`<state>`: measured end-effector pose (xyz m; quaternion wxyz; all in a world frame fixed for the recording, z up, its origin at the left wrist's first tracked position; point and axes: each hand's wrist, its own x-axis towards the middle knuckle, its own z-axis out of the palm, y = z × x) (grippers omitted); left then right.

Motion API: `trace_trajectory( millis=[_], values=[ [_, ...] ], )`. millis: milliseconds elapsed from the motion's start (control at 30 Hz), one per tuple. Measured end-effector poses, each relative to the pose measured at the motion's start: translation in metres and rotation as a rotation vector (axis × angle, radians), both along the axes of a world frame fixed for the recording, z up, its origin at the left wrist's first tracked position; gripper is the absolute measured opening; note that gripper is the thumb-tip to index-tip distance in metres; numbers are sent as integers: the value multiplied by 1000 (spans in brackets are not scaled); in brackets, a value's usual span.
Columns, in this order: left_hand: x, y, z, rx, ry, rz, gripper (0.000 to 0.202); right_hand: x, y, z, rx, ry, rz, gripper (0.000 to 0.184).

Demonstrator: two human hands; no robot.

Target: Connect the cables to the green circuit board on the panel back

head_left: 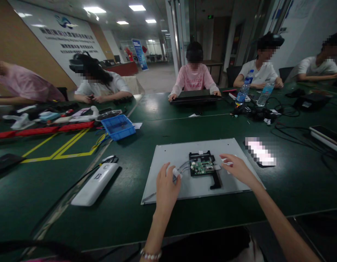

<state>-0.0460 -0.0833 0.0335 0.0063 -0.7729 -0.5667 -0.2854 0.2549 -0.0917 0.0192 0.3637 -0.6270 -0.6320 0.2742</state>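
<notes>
A grey metal panel [168, 156] lies flat on the dark green table [130, 214] before me. A small green circuit board [202, 166] in a black frame sits on it, with white wires running off its left side. My left hand [166, 187] rests on the panel left of the board, its fingers pinched on a small white connector [176, 171] at the wire ends. My right hand [235, 168] lies on the panel right of the board, fingers curled over a thin white piece that I cannot name.
A white power bank [94, 183] with a cable lies at the left. A blue plastic tray [118, 127] stands further back. Several people sit around the table with laptops, water bottles [244, 88] and cables. A blurred flat object [260, 151] lies right of the panel.
</notes>
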Motion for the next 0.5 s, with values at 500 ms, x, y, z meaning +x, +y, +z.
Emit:
trace_trajectory(
  millis=[500],
  values=[
    [104,95,27,-170,438,-351,19,-3,20,-13,-61,16,153,23]
  ],
)
